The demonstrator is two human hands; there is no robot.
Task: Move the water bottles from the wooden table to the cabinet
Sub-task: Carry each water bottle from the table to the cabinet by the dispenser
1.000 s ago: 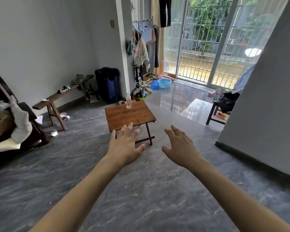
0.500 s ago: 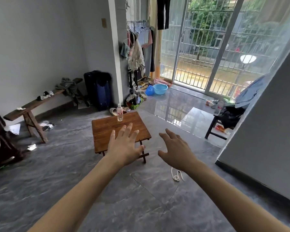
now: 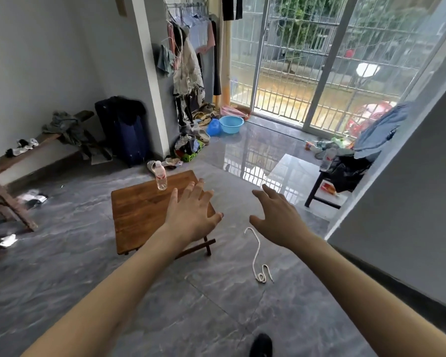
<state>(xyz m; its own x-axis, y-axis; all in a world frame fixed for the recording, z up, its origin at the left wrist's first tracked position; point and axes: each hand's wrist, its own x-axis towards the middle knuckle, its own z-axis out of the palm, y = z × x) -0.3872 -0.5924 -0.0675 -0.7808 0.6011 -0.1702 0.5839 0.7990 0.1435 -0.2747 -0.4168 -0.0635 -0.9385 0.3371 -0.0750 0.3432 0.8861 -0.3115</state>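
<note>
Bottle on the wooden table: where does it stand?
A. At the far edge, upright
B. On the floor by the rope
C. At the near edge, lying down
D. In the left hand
A: the bottle stands upright at the far edge of the table, beyond both open, empty hands, left hand and right hand.

Grey tile floor (image 3: 62, 279), white walls (image 3: 36, 60), barred glass door (image 3: 307, 60), daylight in.
</note>
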